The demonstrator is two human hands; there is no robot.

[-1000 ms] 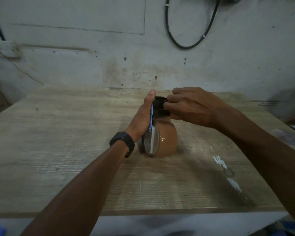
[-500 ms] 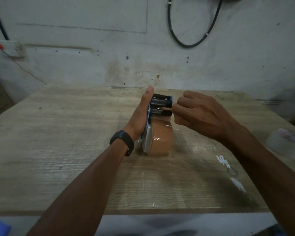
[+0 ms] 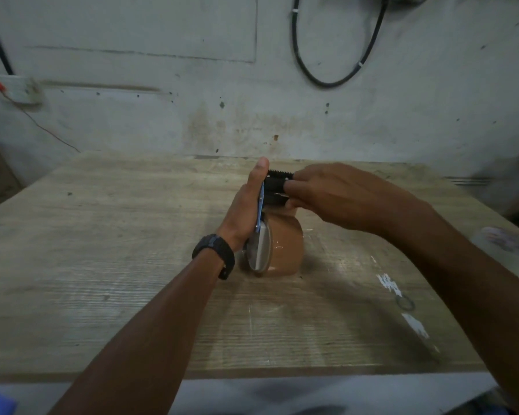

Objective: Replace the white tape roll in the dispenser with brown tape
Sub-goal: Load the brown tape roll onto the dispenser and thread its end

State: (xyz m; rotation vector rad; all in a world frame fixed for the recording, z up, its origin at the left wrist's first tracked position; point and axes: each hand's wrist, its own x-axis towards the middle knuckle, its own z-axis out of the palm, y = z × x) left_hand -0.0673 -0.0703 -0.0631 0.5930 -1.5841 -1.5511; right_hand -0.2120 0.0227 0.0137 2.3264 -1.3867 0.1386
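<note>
A blue-and-black tape dispenser [image 3: 274, 191] stands on edge at the middle of the wooden table [image 3: 102, 250], with a brown tape roll [image 3: 285, 250] mounted in it. My left hand [image 3: 246, 211] lies flat against the dispenser's left side and holds it upright, thumb pointing up. My right hand [image 3: 336, 196] reaches in from the right, its fingertips pinched at the black front part just under the toothed blade; what they pinch is hidden. The white tape roll [image 3: 505, 242] lies blurred at the table's right edge.
White paint marks and a small ring stain [image 3: 405, 304] sit on the table to the right front. A grey wall with a hanging black cable [image 3: 327, 82] stands behind the table. A socket box [image 3: 15, 89] is on the wall at left.
My right hand has moved left again, back onto the dispenser's black front part, covering more of it than half a second ago. My left hand and the dispenser have stayed in place.
</note>
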